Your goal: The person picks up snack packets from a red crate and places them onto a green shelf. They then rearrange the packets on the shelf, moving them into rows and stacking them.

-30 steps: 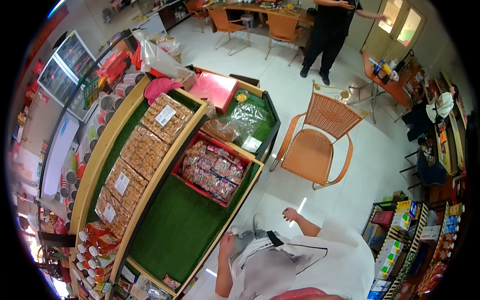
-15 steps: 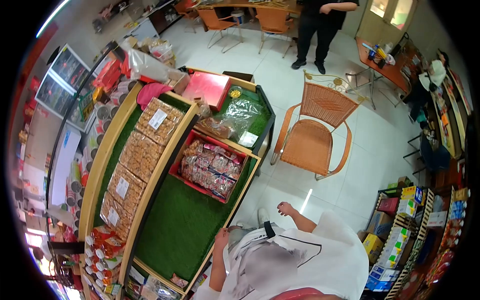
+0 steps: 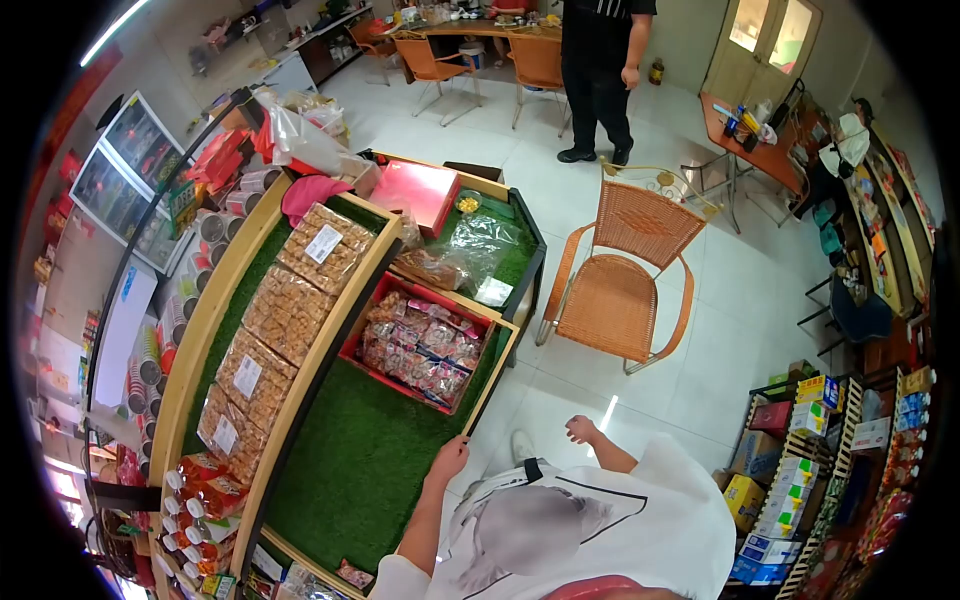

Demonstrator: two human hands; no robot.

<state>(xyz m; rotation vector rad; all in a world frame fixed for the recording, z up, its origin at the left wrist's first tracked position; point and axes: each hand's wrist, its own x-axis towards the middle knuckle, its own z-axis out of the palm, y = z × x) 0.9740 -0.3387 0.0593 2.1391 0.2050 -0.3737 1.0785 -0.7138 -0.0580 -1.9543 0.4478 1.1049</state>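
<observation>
My left hand is at the wooden rim of the green-lined display stand. Its fingers are curled in; whether they grip the rim or something small is hidden. My right hand hangs over the floor in front of me, loosely bent, with nothing visible in it. Beyond my left hand, a red box of small wrapped snacks sits on the green turf. Large clear packs of brown nut-like snacks line the raised tier to the left.
A wicker armchair stands ahead on the tiled floor. A person in black stands behind it. Shelves with boxed drinks are at right. Orange-filled bottles stand at lower left, and a folding table at the back right.
My left hand has moved forward along the stand's rim, away from my body. My right hand has shifted slightly right and down. The person in black has moved left and lowered an arm.
</observation>
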